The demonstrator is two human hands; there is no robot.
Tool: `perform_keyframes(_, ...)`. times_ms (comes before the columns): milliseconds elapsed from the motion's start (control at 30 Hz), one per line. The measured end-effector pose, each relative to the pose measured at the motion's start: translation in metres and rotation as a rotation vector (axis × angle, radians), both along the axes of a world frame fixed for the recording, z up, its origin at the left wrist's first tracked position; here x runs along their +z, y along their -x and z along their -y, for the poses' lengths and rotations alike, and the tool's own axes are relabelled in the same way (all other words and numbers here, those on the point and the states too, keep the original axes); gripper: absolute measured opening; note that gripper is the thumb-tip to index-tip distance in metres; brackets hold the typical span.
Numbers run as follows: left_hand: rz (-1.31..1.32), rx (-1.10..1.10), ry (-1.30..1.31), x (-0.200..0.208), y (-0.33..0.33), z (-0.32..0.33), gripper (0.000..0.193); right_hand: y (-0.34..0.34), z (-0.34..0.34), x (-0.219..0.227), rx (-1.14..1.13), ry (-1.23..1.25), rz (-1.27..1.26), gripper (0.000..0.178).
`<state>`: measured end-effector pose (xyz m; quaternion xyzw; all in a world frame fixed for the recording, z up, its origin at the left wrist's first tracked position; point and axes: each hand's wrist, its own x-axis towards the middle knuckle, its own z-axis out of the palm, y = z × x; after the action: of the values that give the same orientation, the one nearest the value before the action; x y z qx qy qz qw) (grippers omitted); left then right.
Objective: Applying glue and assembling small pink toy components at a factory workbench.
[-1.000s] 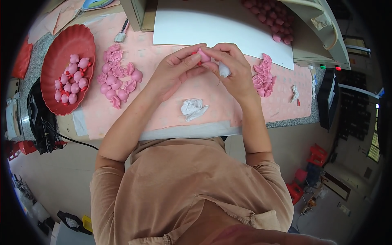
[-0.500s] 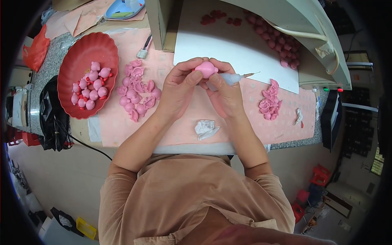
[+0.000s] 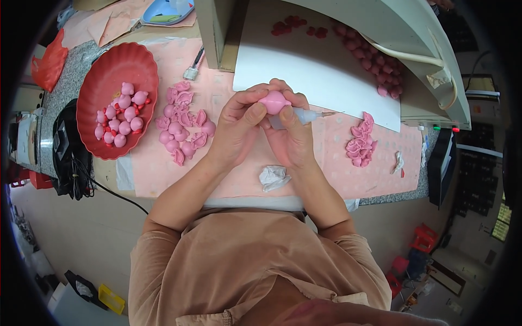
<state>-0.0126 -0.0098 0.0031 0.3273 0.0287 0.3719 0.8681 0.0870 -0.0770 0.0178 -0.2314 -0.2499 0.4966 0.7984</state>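
A glossy pink rounded piece with a small nub [image 3: 274,101] is pinched between the fingertips of both my hands above the mat. My left hand [image 3: 237,122] is closed on its left side, thumb on the near face. My right hand [image 3: 293,130] steadies the other side and also grips a translucent needle-tip squeeze bottle [image 3: 306,115] against its palm. The bottle's thin needle points right; much of its body is hidden by the fingers. Left of my hands lies a cluster of pink balls and curled shell-like pieces [image 3: 184,117]. Near my right wrist rests a crumpled white tissue [image 3: 274,178].
A red scalloped bowl [image 3: 92,103] at left holds several pink-and-red pieces. A brush [image 3: 191,69] lies by the booth wall. Inside the booth are a white sheet [image 3: 272,65], red pieces [image 3: 288,25] and many pink balls [image 3: 370,57]. More curled pink pieces [image 3: 361,142] lie right.
Both hands have stayed together, with the pink piece slightly lower and turned a little between the fingers. The bottle remains in my right hand. The view has shifted slightly.
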Motion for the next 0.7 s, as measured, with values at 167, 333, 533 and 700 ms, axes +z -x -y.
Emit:
perform_keyframes(167,0.001,-0.021,0.023,-0.0055,-0.0016,-0.0009,0.021,-0.0002,0.0018,-0.0002,-0.028,0.002,-0.094,0.018)
perform_keyframes(333,-0.003,-0.026,0.027,-0.0070,-0.0022,0.0000,0.020,-0.0018,0.0037,-0.0012,-0.031,0.028,-0.110,0.017)
perform_keyframes(533,0.005,-0.032,0.015,-0.0064,-0.0009,-0.0008,0.019,-0.0012,0.0040,-0.0018,-0.021,0.035,-0.123,0.016)
perform_keyframes(700,0.000,-0.022,0.013,-0.0089,-0.0013,-0.0016,0.019,0.0000,0.0033,-0.0013,-0.042,0.044,-0.113,0.016)
